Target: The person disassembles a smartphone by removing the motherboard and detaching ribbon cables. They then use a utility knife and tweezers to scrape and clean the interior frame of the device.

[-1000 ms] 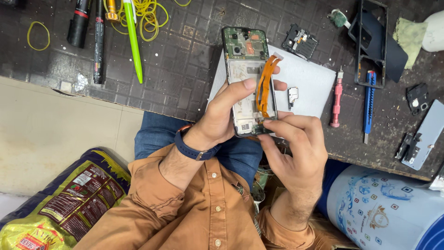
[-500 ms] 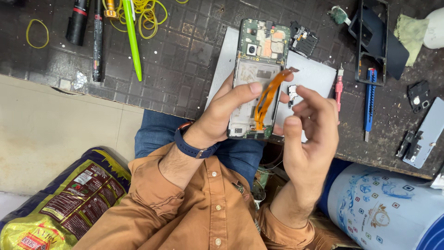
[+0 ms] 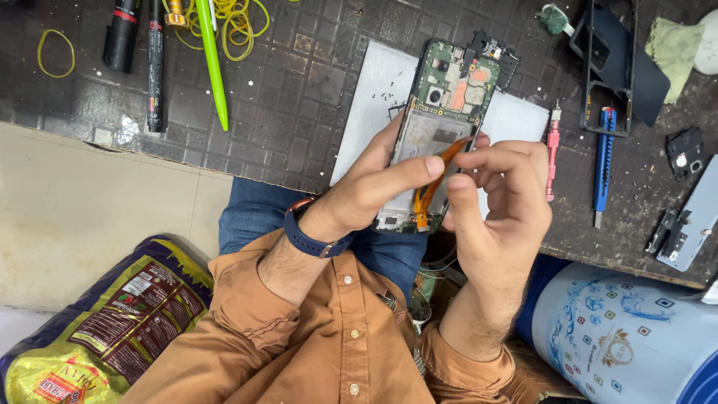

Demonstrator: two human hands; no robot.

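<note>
Taking the white sheet (image 3: 374,112) on the dark workbench (image 3: 299,67) as landmark. Left of it: a green pen (image 3: 211,63), yellow rubber bands (image 3: 239,26) tangled at its top, two black markers (image 3: 155,67) further left, one lone yellow band (image 3: 56,52) furthest out. Right of it: a pink screwdriver (image 3: 552,153), a blue utility knife (image 3: 604,161), a black phone frame (image 3: 609,63) above those (greenish cloth (image 3: 673,49) just beyond). Well below, off the bench: a yellow and purple bag (image 3: 97,329) to the left, a patterned blue-white container (image 3: 628,337) to the right.
</note>
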